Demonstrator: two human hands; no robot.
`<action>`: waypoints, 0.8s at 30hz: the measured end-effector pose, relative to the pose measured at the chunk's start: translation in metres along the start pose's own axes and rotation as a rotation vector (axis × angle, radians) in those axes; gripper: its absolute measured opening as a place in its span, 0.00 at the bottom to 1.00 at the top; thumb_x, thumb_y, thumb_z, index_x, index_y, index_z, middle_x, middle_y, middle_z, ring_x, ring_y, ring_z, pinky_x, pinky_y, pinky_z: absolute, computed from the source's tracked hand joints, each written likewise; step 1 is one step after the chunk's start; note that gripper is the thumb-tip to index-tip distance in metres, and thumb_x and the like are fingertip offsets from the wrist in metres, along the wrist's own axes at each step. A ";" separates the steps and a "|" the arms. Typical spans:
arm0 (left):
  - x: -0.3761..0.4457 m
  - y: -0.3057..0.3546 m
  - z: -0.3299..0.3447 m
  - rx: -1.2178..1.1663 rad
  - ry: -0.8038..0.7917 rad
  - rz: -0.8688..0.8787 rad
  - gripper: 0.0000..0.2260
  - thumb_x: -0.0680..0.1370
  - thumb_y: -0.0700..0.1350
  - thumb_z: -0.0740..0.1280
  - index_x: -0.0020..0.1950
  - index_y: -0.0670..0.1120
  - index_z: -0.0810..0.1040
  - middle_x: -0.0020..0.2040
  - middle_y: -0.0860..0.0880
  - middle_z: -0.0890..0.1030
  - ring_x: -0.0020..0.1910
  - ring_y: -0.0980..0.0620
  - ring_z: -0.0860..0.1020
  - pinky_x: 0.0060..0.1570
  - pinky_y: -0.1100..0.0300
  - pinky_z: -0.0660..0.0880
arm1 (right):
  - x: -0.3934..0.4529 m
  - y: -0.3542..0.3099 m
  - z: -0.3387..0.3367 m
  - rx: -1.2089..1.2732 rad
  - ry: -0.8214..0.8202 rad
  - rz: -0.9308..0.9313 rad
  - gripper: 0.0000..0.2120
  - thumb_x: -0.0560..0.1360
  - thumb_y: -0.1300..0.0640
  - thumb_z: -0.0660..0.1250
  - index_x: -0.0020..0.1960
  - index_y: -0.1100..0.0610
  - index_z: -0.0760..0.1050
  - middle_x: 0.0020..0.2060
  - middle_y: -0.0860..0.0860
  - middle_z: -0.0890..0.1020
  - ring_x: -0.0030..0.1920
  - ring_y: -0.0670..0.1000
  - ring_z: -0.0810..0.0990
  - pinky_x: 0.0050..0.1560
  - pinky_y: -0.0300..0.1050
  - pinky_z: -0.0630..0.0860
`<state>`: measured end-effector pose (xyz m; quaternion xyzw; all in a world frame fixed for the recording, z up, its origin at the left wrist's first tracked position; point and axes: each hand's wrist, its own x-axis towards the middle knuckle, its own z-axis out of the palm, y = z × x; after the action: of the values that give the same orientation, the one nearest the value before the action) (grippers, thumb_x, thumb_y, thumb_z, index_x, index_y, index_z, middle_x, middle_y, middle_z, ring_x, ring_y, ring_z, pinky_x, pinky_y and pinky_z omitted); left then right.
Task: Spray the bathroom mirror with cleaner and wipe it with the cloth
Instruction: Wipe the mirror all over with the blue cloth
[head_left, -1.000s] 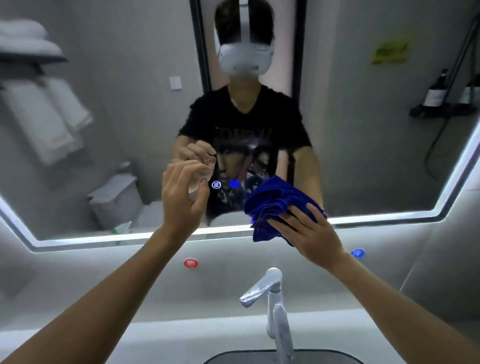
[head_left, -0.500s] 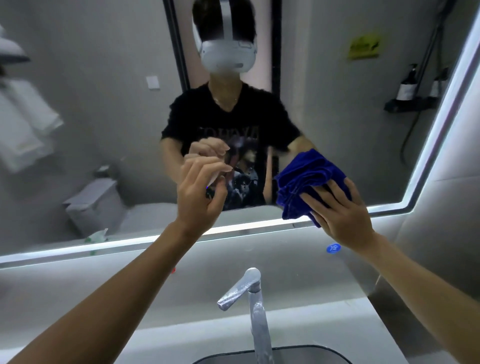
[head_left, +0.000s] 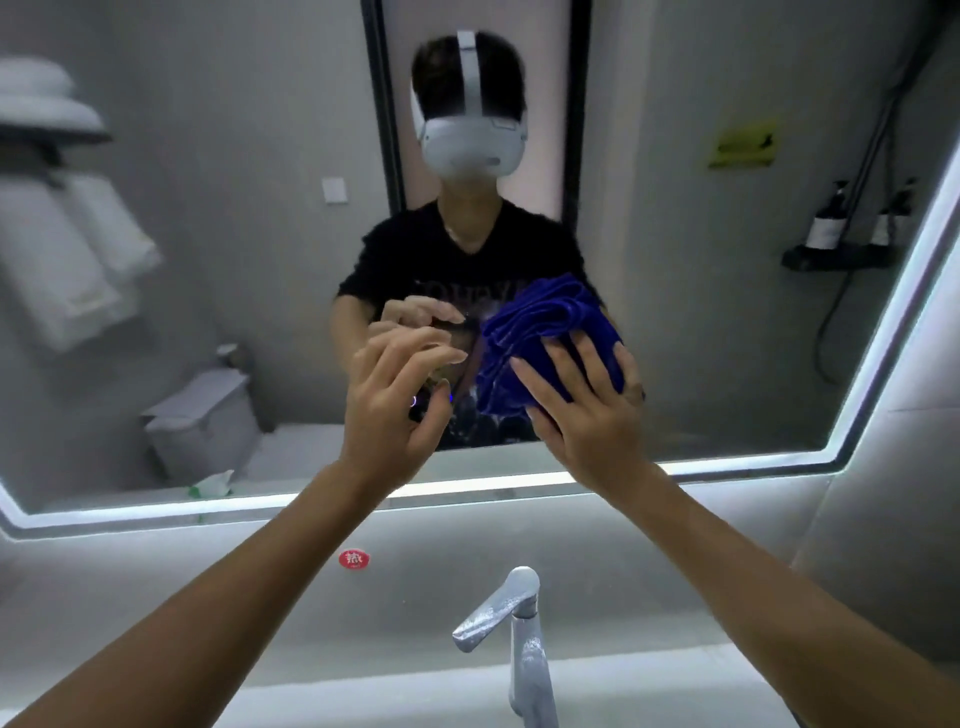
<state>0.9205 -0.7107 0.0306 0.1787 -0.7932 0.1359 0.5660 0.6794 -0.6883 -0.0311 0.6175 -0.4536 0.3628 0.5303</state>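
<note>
Room: bathroom in grey, and we stand at a pale counter (head_left: 363, 691) with a lit mirror (head_left: 727, 322) on the wall above it.
Counter: nearest us, a chrome tap (head_left: 519, 629) rises from its middle, the lever tilted to the left.
Wall strip: between counter and mirror we see a round red sticker (head_left: 354, 559), left of the tap.
Left hand (head_left: 387, 395): raised in front of the glass, fingers loosely curled forward with the thumb apart; we cannot tell whether it has anything in it.
Right hand (head_left: 592, 415): fingers spread and fairly straight, pressing a bunched blue cloth (head_left: 540, 332) flat onto the mirror.
Cloth: low on the glass near the middle, just right of our left hand and above the bright lower edge.
Mirror edge: a white light band runs along the bottom and up the slanted right side.
Reflection: a person in a black shirt with a white headset, white towels (head_left: 67, 260) on a rack at left, a toilet (head_left: 202, 421) below them, and dark bottles (head_left: 831, 218) on a shelf at right.
</note>
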 end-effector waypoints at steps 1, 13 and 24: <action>0.013 0.000 -0.002 0.008 -0.004 0.015 0.10 0.76 0.39 0.65 0.54 0.40 0.82 0.57 0.44 0.81 0.59 0.45 0.76 0.61 0.46 0.71 | 0.017 -0.001 0.000 -0.012 0.010 0.013 0.26 0.80 0.47 0.66 0.77 0.46 0.65 0.76 0.52 0.67 0.76 0.57 0.66 0.74 0.62 0.63; 0.186 0.002 -0.057 0.142 0.183 0.025 0.15 0.77 0.43 0.64 0.64 0.45 0.78 0.67 0.48 0.77 0.66 0.47 0.72 0.66 0.51 0.66 | 0.232 0.068 -0.035 -0.163 0.042 -0.022 0.26 0.83 0.43 0.56 0.79 0.46 0.62 0.78 0.53 0.64 0.79 0.58 0.59 0.77 0.63 0.58; 0.124 0.020 -0.025 -0.100 0.194 -0.077 0.13 0.78 0.40 0.64 0.61 0.42 0.80 0.64 0.48 0.78 0.66 0.47 0.73 0.66 0.47 0.69 | 0.120 0.065 -0.018 -0.161 0.006 0.044 0.29 0.82 0.43 0.57 0.81 0.46 0.56 0.81 0.53 0.55 0.80 0.57 0.54 0.77 0.62 0.56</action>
<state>0.8963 -0.6985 0.1562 0.1667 -0.7329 0.0908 0.6533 0.6571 -0.6930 0.1048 0.5616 -0.4931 0.3386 0.5717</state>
